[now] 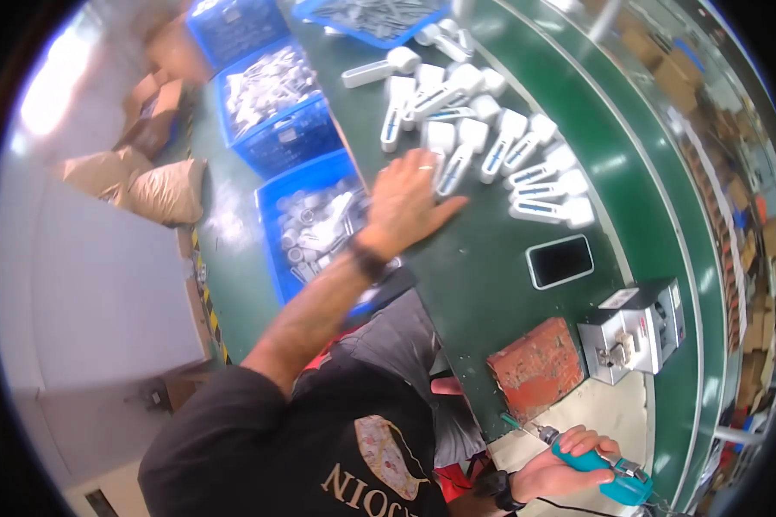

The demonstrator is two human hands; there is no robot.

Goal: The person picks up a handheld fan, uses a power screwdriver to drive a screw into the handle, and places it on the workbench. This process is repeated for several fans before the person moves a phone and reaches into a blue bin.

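Note:
My left hand lies over the table's left edge, thumb stretched out to the side. Its fingertips are at the nearest of several white long-handled devices, and I see no firm grip on one. These have blocky rounded heads and blue marks on the handles, and they lie in a loose cluster. At the lower right, my right hand is wrapped round a teal electric screwdriver, its tip pointing up and left. A black cord runs near that wrist. Close to the tip lies a small green-handled tool.
A worn red block sits beside a grey metal machine. Further up lies a white-framed phone. Blue bins of white and grey parts line the table's left side; a blue tray stands at the far end.

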